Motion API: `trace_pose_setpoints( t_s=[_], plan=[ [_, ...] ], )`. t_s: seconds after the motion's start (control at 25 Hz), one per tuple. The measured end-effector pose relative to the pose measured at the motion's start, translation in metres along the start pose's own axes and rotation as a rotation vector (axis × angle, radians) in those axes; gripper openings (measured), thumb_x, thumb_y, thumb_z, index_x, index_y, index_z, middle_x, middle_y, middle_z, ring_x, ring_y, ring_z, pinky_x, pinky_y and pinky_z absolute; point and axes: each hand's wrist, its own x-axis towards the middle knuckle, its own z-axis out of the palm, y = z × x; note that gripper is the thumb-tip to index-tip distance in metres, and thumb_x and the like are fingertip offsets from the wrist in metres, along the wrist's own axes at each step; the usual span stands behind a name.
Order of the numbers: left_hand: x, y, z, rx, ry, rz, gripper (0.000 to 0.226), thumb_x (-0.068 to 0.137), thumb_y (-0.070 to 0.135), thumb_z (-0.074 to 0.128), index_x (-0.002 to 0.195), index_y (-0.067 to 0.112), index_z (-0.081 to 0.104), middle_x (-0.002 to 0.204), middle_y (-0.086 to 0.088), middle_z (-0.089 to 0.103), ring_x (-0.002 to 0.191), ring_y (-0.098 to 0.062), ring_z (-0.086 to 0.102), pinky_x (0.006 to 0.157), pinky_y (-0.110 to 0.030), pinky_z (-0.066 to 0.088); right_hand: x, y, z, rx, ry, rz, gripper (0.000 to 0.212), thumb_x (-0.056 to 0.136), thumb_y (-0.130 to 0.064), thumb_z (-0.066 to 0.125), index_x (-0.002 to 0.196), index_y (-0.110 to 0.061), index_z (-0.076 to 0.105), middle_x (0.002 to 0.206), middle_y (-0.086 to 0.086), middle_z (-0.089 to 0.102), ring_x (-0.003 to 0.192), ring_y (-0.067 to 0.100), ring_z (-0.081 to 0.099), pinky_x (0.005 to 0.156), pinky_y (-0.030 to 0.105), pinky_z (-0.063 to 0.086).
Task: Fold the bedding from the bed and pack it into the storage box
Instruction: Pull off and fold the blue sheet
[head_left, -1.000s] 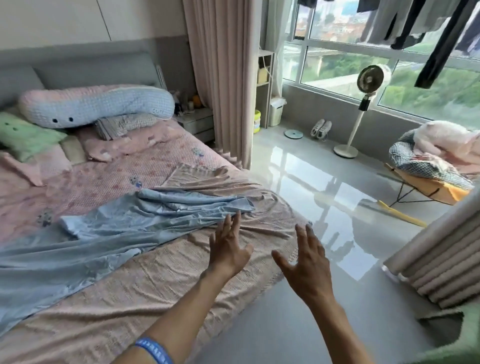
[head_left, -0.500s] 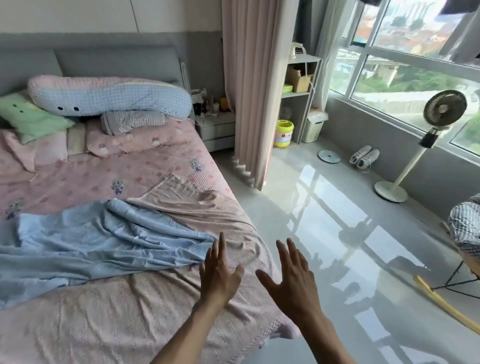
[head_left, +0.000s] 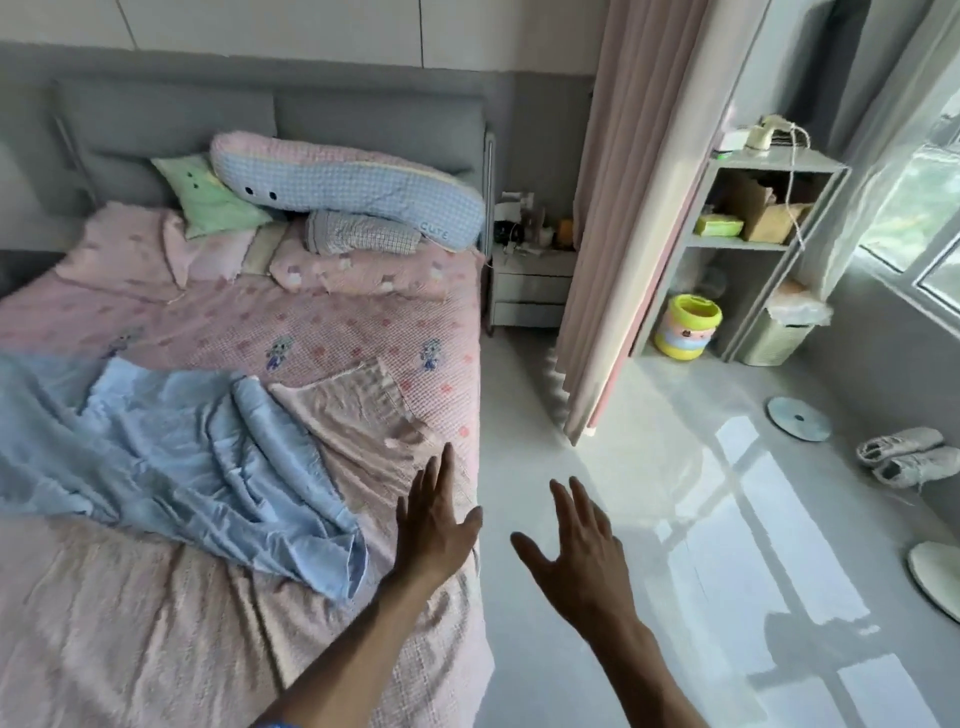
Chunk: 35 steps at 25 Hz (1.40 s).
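Observation:
A crumpled light blue sheet (head_left: 171, 467) lies across the bed, on top of a beige-pink blanket (head_left: 156, 623) that covers the near half. Under both is a pink patterned bedspread (head_left: 311, 332). My left hand (head_left: 436, 525) hovers with fingers straight over the bed's right edge, just right of the blue sheet's corner, holding nothing. My right hand (head_left: 576, 545) is spread open above the floor beside the bed, also empty. No storage box is in view.
Pillows and a long blue-and-pink bolster (head_left: 353, 192) are piled at the grey headboard. A nightstand (head_left: 530, 280), pink curtain (head_left: 623, 208) and grey shelf unit (head_left: 753, 234) stand to the right. On the glossy floor lie a yellow tub (head_left: 688, 325), a disc (head_left: 797, 418), shoes (head_left: 909, 457) and a fan base (head_left: 935, 571).
The view has swung left and toward the headboard, and the chair and fan head have left the frame. Both hands stay open and raised, now nearer the bed's right edge.

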Motion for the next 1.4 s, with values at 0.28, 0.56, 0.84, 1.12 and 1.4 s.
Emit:
trace_pose_setpoints(
  t_s=[0.28,0.56,0.84,1.12,1.4],
  plan=[
    [0.083,0.018,0.03,-0.057,0.196,-0.342,0.085,0.095,0.041,0.053,0.154,0.036,-0.007,0.164,0.001,-0.001,0.151,-0.022,0.002,0.12,-0.051,0.011,0.164,0.021,0.015,-0.03,-0.261,-0.35,0.082,0.089,-0.069,0.043,0.155,-0.03,0.015,0.165,-0.005,0.007,0.149,0.019,0.017,0.114,0.042,0.028],
    [0.218,0.019,0.045,-0.088,0.26,-0.571,0.083,0.095,0.045,0.05,0.153,0.039,-0.009,0.164,0.003,0.0,0.151,-0.022,0.003,0.12,-0.055,0.011,0.337,0.023,0.029,-0.032,-0.392,-0.499,0.078,0.089,-0.066,0.046,0.154,-0.03,0.021,0.164,-0.006,0.012,0.147,0.019,0.024,0.113,0.04,0.032],
    [0.365,-0.003,0.059,-0.062,0.446,-0.827,0.084,0.089,0.06,0.041,0.156,0.031,-0.001,0.162,-0.004,0.016,0.149,-0.025,0.018,0.117,-0.053,0.024,0.537,-0.006,0.081,-0.116,-0.573,-0.787,0.076,0.093,-0.061,0.046,0.155,-0.026,0.018,0.164,-0.003,0.009,0.148,0.022,0.02,0.115,0.044,0.029],
    [0.458,-0.054,0.096,-0.205,0.469,-1.122,0.076,0.095,0.04,0.051,0.156,0.025,0.009,0.157,-0.005,0.031,0.14,-0.023,0.032,0.113,-0.038,0.031,0.668,-0.049,0.17,-0.346,-0.811,-0.992,0.071,0.097,-0.051,0.036,0.156,-0.026,0.005,0.165,-0.001,-0.006,0.151,0.022,0.006,0.118,0.043,0.02],
    [0.563,-0.198,0.142,-0.173,0.319,-1.23,0.073,0.094,0.041,0.048,0.155,0.022,0.012,0.159,-0.007,0.021,0.143,-0.028,0.024,0.115,-0.038,0.023,0.768,-0.119,0.358,-0.476,-0.807,-1.256,0.071,0.091,-0.036,0.057,0.153,-0.017,0.027,0.161,0.01,0.022,0.14,0.034,0.034,0.105,0.049,0.038]
  ],
)
